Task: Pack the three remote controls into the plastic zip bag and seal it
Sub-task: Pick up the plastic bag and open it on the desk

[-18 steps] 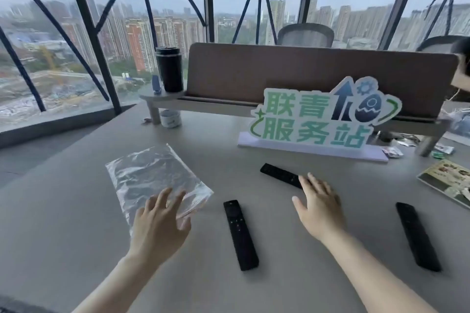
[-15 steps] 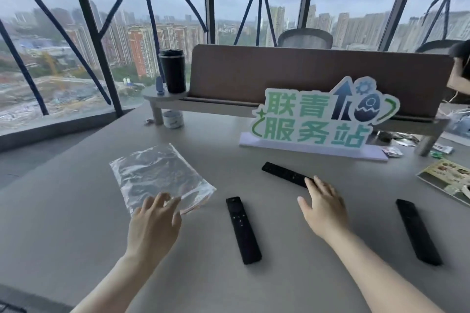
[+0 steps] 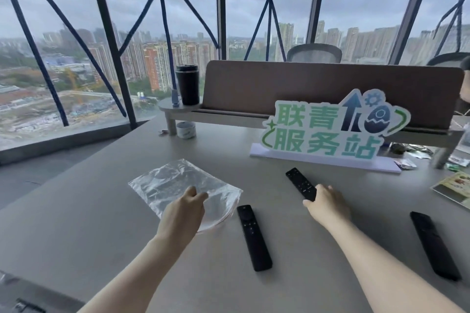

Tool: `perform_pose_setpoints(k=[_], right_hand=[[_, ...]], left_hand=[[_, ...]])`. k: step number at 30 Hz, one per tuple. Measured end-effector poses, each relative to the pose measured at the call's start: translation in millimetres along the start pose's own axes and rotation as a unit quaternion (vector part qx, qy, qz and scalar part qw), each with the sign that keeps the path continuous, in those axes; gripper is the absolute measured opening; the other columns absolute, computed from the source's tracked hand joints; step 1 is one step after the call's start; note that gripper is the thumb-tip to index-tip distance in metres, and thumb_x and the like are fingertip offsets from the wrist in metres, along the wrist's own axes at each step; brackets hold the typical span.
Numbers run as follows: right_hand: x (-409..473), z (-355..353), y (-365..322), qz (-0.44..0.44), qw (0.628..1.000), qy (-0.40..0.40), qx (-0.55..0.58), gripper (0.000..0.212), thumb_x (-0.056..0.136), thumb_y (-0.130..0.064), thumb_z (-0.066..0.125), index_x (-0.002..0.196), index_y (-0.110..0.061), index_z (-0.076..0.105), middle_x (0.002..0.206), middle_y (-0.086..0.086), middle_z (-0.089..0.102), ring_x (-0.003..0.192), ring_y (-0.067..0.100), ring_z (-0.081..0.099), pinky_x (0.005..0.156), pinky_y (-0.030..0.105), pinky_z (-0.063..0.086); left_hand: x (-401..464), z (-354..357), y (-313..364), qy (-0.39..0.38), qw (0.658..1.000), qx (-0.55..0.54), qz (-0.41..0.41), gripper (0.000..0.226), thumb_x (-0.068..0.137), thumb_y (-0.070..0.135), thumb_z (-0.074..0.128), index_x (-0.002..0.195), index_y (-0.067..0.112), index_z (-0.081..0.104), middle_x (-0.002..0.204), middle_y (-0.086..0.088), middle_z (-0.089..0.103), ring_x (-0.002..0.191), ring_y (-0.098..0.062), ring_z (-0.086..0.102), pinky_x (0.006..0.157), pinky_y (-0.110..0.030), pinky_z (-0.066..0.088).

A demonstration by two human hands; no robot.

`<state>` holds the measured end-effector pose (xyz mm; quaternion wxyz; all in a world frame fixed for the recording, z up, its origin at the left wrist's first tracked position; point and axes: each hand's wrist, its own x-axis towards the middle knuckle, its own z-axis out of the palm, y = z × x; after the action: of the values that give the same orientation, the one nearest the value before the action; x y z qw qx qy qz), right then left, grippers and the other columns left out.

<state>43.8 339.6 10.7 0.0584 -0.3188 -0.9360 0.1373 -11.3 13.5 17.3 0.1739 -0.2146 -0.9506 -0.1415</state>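
Three black remote controls lie on the grey surface (image 3: 292, 284) in front of me, none of them in the bag. The far remote (image 3: 300, 182) sits angled just below the green-lettered sign (image 3: 330, 132); my right hand (image 3: 326, 204) lies over its near end with the fingers curled around it, thumb at the left edge, so I read that as a grasp on the remote, though it still rests flat on the surface. The middle remote (image 3: 254, 236) lies lengthways between my two forearms, just to the right of the bag and apart from either hand. The right remote (image 3: 435, 245) lies well apart, out towards the right edge, untouched.

The plastic zip bag (image 3: 178, 183) is flat and crinkled on the surface to the left of the middle remote. My left hand (image 3: 184, 213) is on its near edge, thumb and fingers pinched together on the plastic, and the film bows in a curve at the near right corner beside that hand. I cannot tell whether the zip is open.

Further back, a black tumbler (image 3: 187, 84) stands on the rounded end of a low shelf (image 3: 175, 107), with a small white tub (image 3: 186, 129) beneath it. A leaflet (image 3: 455, 187) lies at the far right of the surface.
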Motion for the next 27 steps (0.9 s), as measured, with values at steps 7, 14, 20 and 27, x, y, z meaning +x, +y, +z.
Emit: perform_pose_setpoints(k=[7,14,20,27], right_hand=[[-74.9,-62.0,-12.4,-0.02,0.883,-0.201,0.424,0.027,0.085,-0.019,0.068,0.108,-0.008,0.06,0.073,0.009,0.058,0.039,0.012,0.032,0.039,0.019,0.021],[-130.4,-64.8,-79.6,-0.082,0.856,-0.337,0.384,0.017,0.082,-0.025,0.074,0.094,-0.012,0.07,0.07,0.003,0.057,0.044,0.01,0.031,0.041,0.019,0.024],[-145.1,-17.0,-128.2,-0.068,0.832,-0.197,0.515,0.02,0.092,-0.003,0.052,0.105,-0.006,0.068,0.084,0.008,0.065,0.055,0.017,0.058,0.05,0.028,0.05],[-154.8,5.4,-75.2,-0.032,0.995,-0.049,0.084,0.05,0.085,-0.058,0.048,0.111,-0.017,0.061,0.115,0.003,0.063,0.105,0.027,0.063,0.084,0.035,0.049]], left_hand=[[5.9,-15.5,19.3,0.059,0.996,-0.067,-0.005,0.018,0.083,0.003,0.05,0.091,0.008,0.066,0.084,-0.013,0.058,0.061,-0.041,0.06,0.05,-0.042,0.05],[-2.8,-32.3,32.5,0.078,0.994,-0.076,0.02,0.013,0.082,0.004,0.055,0.086,0.009,0.066,0.086,-0.011,0.06,0.064,-0.037,0.063,0.05,-0.042,0.052],[-15.5,-48.0,9.2,0.102,0.99,-0.096,-0.015,0.018,0.08,-0.002,0.055,0.086,0.008,0.068,0.089,-0.012,0.063,0.067,-0.036,0.065,0.055,-0.044,0.054],[-37.1,-52.9,2.0,0.096,0.987,-0.115,-0.055,0.023,0.089,0.016,0.049,0.099,0.02,0.069,0.101,-0.002,0.064,0.084,-0.034,0.065,0.063,-0.038,0.051]])
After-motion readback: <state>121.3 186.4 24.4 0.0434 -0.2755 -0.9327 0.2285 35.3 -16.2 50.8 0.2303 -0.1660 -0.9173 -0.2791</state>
